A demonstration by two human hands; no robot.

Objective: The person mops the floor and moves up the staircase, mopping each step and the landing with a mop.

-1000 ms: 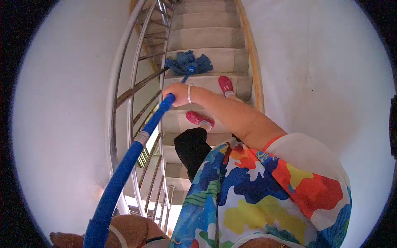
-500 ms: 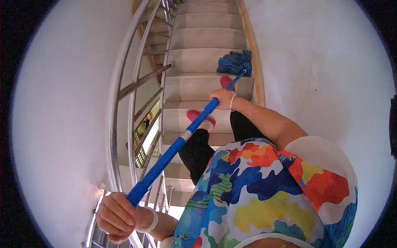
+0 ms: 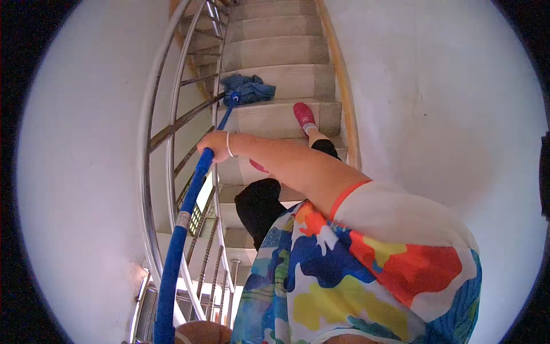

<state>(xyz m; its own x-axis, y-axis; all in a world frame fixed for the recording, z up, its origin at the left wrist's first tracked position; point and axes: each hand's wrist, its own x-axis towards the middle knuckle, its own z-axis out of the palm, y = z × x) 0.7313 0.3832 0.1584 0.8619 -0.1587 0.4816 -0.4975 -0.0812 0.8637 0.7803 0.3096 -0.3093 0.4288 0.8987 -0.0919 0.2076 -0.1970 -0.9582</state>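
My right hand [image 3: 214, 145] is wrapped round the blue mop handle [image 3: 182, 218], a white band on its wrist. From there the handle slopes up to a blue mop head [image 3: 247, 89], which lies on a stair tread at the railing side. The handle's near end runs down to the bottom edge of the view. Only part of my left forearm shows there; the left hand itself is out of frame.
A metal railing [image 3: 148, 172] with brown bars runs along the left. Grey stairs [image 3: 278, 51] rise ahead, edged by a wooden strip [image 3: 342, 80] and a white wall [image 3: 435, 114]. My red shoes [image 3: 304, 114] stand on the steps.
The mop head went from the railing side to the wall side, then back to the railing side. My right hand moved with it; my left hand came into view and dropped out again.
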